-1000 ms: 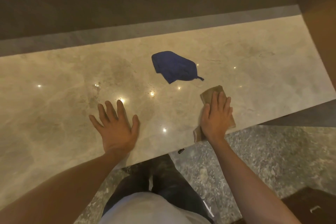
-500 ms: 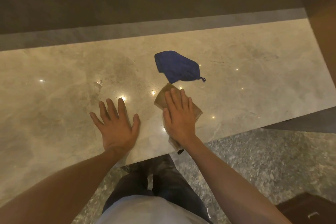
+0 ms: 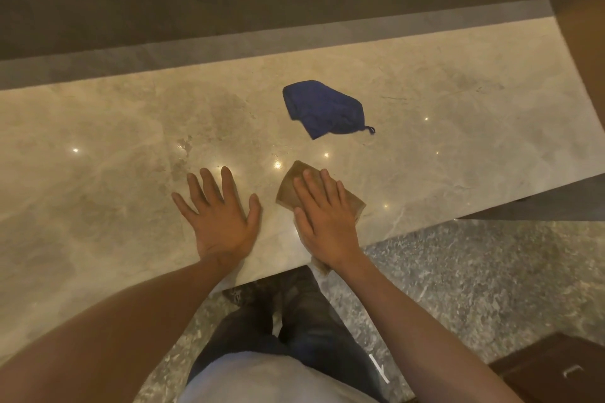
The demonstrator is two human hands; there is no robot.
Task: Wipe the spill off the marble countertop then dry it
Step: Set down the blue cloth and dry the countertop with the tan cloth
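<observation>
My right hand (image 3: 327,216) lies flat on a brown cloth (image 3: 289,185) near the front edge of the beige marble countertop (image 3: 98,173), pressing it down; part of the cloth hangs over the edge. My left hand (image 3: 219,216) rests flat beside it, fingers spread, holding nothing. A crumpled blue cloth (image 3: 324,111) lies loose on the marble beyond my right hand. A small wet patch (image 3: 185,144) glints on the stone above my left hand.
A raised stone ledge (image 3: 262,3) runs along the back of the counter. The counter's right end is cut at an angle by a brown wall (image 3: 582,42). A dark wooden cabinet (image 3: 556,373) stands on the speckled floor at lower right.
My right hand slid the brown cloth leftward along the front edge, from the right part of the counter to beside my left hand. The left hand and the blue cloth stayed put.
</observation>
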